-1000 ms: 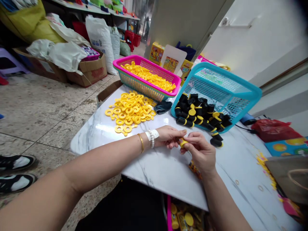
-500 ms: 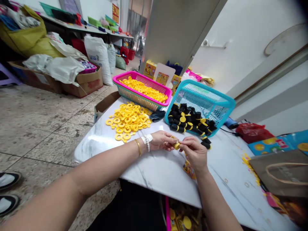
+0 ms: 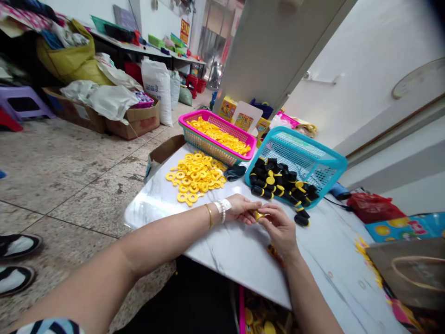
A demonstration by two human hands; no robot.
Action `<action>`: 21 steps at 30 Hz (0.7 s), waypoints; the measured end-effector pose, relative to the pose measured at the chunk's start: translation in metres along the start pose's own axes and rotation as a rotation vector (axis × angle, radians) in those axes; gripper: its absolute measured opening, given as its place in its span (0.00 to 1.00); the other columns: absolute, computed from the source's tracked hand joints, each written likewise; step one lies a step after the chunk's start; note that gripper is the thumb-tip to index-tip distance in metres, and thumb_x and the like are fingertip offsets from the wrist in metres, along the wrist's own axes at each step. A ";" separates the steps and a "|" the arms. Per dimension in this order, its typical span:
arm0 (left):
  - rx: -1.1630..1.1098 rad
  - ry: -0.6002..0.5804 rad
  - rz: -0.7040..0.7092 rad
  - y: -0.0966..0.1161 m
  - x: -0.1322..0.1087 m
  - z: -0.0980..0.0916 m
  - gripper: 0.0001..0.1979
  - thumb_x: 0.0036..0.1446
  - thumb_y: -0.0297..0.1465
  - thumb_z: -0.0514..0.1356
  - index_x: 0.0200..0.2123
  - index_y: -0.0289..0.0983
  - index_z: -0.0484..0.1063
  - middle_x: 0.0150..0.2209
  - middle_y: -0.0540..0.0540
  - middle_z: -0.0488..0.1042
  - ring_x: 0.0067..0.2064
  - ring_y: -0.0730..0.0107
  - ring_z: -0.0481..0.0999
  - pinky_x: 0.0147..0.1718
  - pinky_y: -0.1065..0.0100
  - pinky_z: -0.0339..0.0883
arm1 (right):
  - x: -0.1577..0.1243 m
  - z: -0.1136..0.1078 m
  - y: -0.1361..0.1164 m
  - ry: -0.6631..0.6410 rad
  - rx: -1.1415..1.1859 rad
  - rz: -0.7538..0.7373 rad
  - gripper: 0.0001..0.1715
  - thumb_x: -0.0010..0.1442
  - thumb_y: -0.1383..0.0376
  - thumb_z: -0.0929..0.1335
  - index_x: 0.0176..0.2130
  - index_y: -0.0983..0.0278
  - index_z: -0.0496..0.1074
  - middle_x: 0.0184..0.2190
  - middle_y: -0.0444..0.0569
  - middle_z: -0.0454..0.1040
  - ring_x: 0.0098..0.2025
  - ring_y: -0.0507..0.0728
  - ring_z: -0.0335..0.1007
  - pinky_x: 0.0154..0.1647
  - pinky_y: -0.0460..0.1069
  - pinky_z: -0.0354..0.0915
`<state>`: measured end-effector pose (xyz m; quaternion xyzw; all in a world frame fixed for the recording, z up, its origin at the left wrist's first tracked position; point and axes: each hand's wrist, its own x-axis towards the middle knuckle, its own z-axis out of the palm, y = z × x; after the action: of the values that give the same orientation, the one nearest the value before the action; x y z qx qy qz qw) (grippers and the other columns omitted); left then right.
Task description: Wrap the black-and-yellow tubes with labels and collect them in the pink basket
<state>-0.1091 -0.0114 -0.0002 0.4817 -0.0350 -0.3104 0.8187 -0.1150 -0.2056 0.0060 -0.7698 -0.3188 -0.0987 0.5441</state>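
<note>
Over the marble-patterned table, my left hand (image 3: pixel 241 208) and my right hand (image 3: pixel 280 226) meet with their fingertips pinched on a small yellow part (image 3: pixel 257 215). Fingers cover much of it, so its full shape is hidden. A colourful printed piece (image 3: pixel 276 255) lies partly under my right wrist. Beyond my left hand is a loose pile of flat yellow rings with small tabs (image 3: pixel 198 176). Black cylinders with yellow bands (image 3: pixel 278 178) spill from a tipped blue basket (image 3: pixel 342 163); a few lie close beyond my right hand.
Behind the ring pile stands a pink-rimmed basket (image 3: pixel 189 116) full of yellow pieces. A dark cloth (image 3: pixel 235 172) lies between the baskets. A brown bag (image 3: pixel 410 269) and red plastic bag (image 3: pixel 377 206) are at right. Below the table edge, a pink-edged container (image 3: pixel 242 308) holds yellow pieces.
The view has shifted, so the table and baskets sit slightly farther right and lower. Both hands stay together on the yellow part, which is now more covered by the fingers.
</note>
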 end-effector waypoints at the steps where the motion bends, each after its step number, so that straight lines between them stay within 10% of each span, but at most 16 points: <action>1: -0.003 0.007 -0.005 0.000 0.000 0.001 0.32 0.33 0.52 0.73 0.31 0.28 0.77 0.25 0.42 0.78 0.24 0.73 0.76 0.26 0.71 0.70 | -0.001 -0.001 0.002 -0.018 -0.023 -0.006 0.10 0.54 0.66 0.75 0.39 0.57 0.81 0.41 0.50 0.72 0.41 0.56 0.72 0.36 0.50 0.73; 5: -0.009 -0.040 -0.025 0.003 -0.001 0.002 0.27 0.39 0.47 0.74 0.31 0.28 0.77 0.29 0.41 0.79 0.28 0.71 0.79 0.29 0.71 0.72 | -0.003 -0.005 0.007 0.037 0.063 -0.001 0.04 0.56 0.67 0.74 0.35 0.58 0.79 0.36 0.46 0.69 0.31 0.52 0.70 0.28 0.48 0.72; 13: 0.171 -0.130 -0.105 0.009 -0.010 0.004 0.29 0.45 0.51 0.70 0.36 0.29 0.76 0.23 0.42 0.77 0.23 0.71 0.77 0.22 0.74 0.70 | -0.002 -0.002 -0.029 -0.119 0.020 0.044 0.07 0.57 0.63 0.74 0.38 0.57 0.80 0.45 0.49 0.69 0.44 0.56 0.73 0.35 0.49 0.77; 18: 0.441 -0.561 -0.386 0.010 -0.019 0.018 0.36 0.50 0.49 0.67 0.56 0.36 0.65 0.26 0.44 0.79 0.17 0.68 0.74 0.14 0.74 0.63 | -0.083 0.007 -0.086 -0.049 -0.086 0.011 0.07 0.56 0.65 0.75 0.38 0.58 0.81 0.44 0.50 0.72 0.43 0.54 0.74 0.42 0.49 0.75; 21: 0.575 -0.544 -0.439 0.013 -0.016 0.022 0.37 0.58 0.47 0.62 0.64 0.35 0.57 0.22 0.46 0.77 0.13 0.70 0.70 0.11 0.75 0.57 | -0.160 0.016 -0.098 -0.005 -0.073 0.170 0.07 0.57 0.65 0.75 0.39 0.59 0.81 0.39 0.49 0.74 0.38 0.53 0.75 0.40 0.47 0.74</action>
<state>-0.1242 -0.0154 0.0260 0.5867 -0.2306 -0.5695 0.5274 -0.3015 -0.2327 -0.0040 -0.8138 -0.2498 -0.0616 0.5211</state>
